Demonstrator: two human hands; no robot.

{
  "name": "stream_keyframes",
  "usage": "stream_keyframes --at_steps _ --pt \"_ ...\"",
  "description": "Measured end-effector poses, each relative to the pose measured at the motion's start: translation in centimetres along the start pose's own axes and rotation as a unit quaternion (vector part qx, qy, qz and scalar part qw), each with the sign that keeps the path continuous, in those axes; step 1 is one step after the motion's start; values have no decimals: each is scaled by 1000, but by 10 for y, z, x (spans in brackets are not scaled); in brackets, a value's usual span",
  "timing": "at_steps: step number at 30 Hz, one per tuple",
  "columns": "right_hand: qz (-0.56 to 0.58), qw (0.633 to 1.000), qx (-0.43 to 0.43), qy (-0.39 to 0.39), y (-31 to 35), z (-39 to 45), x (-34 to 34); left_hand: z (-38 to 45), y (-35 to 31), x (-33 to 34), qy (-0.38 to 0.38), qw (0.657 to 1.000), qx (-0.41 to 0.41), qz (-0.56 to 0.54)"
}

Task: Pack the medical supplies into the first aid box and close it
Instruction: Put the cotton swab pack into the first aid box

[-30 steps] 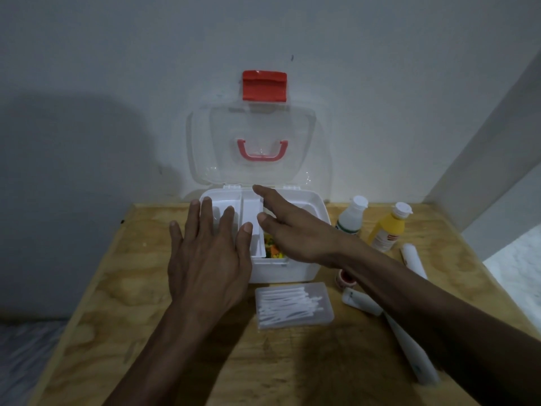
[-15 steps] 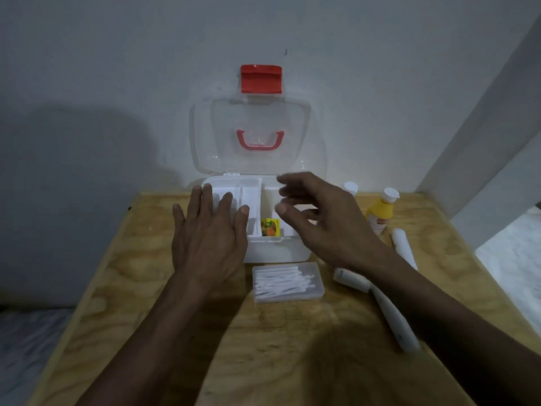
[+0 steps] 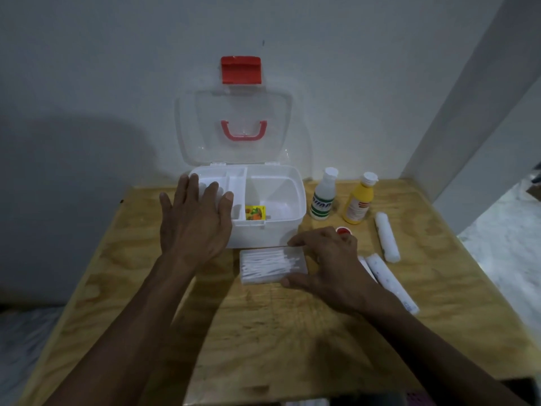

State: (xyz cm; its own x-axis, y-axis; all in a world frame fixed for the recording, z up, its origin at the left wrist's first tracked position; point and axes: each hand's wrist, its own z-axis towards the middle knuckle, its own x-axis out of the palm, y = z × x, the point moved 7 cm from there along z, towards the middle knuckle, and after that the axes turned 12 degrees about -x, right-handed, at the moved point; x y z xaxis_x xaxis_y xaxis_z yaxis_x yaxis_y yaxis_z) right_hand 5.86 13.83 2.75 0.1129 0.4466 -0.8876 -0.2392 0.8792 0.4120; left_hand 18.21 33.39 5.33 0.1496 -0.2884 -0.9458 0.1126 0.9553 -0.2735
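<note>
Your right hand is half closed over the right end of the swab case: fingertips on its far edge, thumb at its near edge, the case flat on the desk, so you are touching it, not yet carrying it. Your left hand lies spread and flat, holding nothing, across the left front corner of the box, fingers over its small left compartments.

The box sits at the back of the desk with its clear lid propped up against the wall. One small colourful packet is already in a front compartment; the large right section looks empty.

Risks from here: the case is thin and smooth, and a pinch at one end could let it tilt or slip. Your left palm covers part of the opening and may block the way in. A knock could drop the lid.

Along the right side wait a white bottle, a yellow bottle and two rolls. A red-capped thing is mostly hidden behind your right hand, and the labels are too blurred to read.
</note>
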Motion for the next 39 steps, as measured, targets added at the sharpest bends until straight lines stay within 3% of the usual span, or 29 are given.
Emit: stream_keyframes --at_steps 15,20,23,28,39 --pt "37 999 -18 25 3 -9 6 1 1 0 0 1000 -1 -4" --pt "47 997 -59 22 22 -20 -27 0 0 -1 -1 1000 2 -2" --pt "47 995 -76 -32 27 -14 -66 0 0 -1 -1 1000 -1 -3" --pt "-7 996 -38 -86 18 23 -116 -1 -1 -3 -1 1000 4 0" --pt "-163 986 -17 8 7 97 -98 -1 0 -1 -5 1000 8 -8"
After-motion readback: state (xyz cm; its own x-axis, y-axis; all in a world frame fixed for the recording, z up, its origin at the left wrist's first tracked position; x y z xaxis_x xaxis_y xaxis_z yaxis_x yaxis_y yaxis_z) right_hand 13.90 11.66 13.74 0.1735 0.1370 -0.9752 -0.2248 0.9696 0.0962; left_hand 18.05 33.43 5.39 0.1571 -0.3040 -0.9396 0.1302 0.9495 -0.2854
